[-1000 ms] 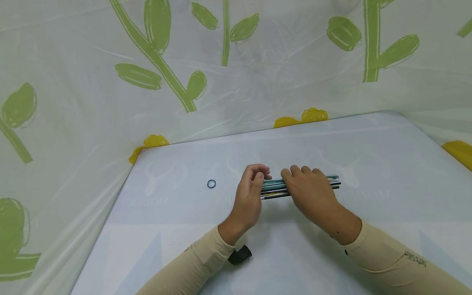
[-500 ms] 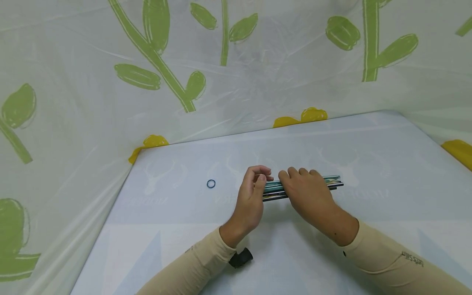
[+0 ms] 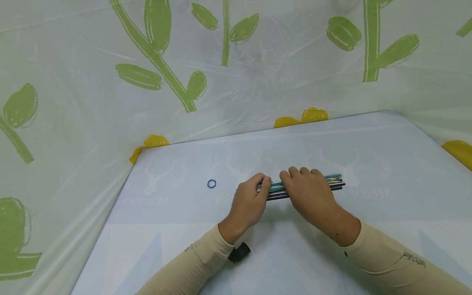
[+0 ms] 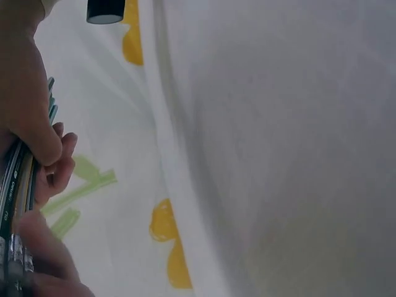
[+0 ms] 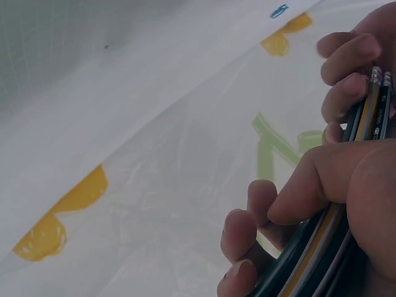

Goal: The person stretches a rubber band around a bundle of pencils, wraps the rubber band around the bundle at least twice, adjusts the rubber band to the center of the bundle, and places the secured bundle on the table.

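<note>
A bundle of pencils (image 3: 278, 189), dark green, teal and black with one yellow, is held level above the table. My right hand (image 3: 309, 187) grips its middle from above, and the pencils' right ends (image 3: 336, 180) stick out past that hand. At the other end, my left hand (image 3: 248, 200) closes its thumb and fingers round the eraser ends. The right wrist view shows metal-capped erasers (image 5: 375, 74) beside the left fingers, with my right thumb across the shafts. In the left wrist view, left fingers (image 4: 46, 250) lie against the capped ends. A blue ring-shaped band (image 3: 211, 184) lies left of the hands.
The table (image 3: 177, 241) has a pale cover with faint deer prints. Behind it hangs a white sheet (image 3: 280, 82) with green leaves and yellow shapes. A black wrist camera (image 3: 239, 252) sits under the left wrist.
My left fingers, raised and loose before, have closed round the pencils' eraser ends. The bundle has slid slightly rightward; my right hand stays nearly still, and the blue band has not moved.
</note>
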A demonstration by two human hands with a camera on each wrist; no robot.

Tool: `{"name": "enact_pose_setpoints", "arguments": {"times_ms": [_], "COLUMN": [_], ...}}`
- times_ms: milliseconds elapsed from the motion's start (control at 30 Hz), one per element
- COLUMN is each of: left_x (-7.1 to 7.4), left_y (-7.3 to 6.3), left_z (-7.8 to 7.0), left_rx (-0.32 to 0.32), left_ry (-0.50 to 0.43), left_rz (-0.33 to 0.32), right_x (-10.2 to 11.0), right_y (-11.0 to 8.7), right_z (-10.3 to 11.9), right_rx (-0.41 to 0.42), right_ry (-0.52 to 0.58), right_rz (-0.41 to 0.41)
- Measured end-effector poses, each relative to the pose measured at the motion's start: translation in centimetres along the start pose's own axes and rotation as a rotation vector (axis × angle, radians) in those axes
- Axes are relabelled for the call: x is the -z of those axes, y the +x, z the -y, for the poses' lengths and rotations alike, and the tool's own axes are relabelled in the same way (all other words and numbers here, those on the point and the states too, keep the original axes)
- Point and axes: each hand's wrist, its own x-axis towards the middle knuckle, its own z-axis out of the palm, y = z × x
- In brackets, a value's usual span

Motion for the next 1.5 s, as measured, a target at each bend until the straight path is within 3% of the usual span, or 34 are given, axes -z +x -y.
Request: {"name": "enact_pose_setpoints", "arguments": {"times_ms": [233,467,800,1167,1500], "left_x": [0.0,-0.1,0.1,0.4,0.2], "left_y": [0.3,0.4,0.5,0.6,0.3], "left_z": [0.0,0.2,0.3,0.4,0.1], "left_rx": [0.011,-0.063,-0.105,-0.082,-0.113], "left_ry": [0.08,0.038,0.04,0.014,-0.05], "left_rz": [-0.022,-0.041,-0.072,-0.072,-0.09], "right_x": [-0.3,-0.7,-0.8,-0.9,-1.0], "right_y": [0.0,0.2,0.3,0.4,0.3], "right_z": [0.0,-0.2,-1.1,-1.1,-0.7], "right_rx": [0.015,0.011,0.006,-0.001,-0.011], "right_ry": [0.007,0.001,0.008,0.003,0.008], "right_rz": [-0.044,-0.102,-0.154,-0.128,-0.101]}}
